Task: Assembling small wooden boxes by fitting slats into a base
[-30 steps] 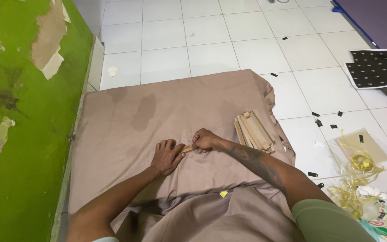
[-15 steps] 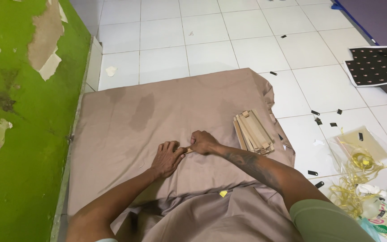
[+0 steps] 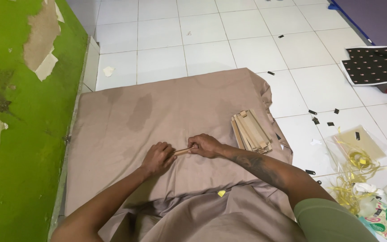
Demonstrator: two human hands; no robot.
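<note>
The fingers of the left hand (image 3: 156, 157) and of the right hand (image 3: 206, 145) are curled and pinch the two ends of a thin light-brown strip (image 3: 182, 152), which lies on the wide beige-brown cloth (image 3: 126, 116) spread on the white tiled floor (image 3: 166, 49). Near the right hand, on the same cloth, rests a stack of similar tan strips (image 3: 251, 132). A small yellow scrap (image 3: 221, 193) lies closer to the person
</note>
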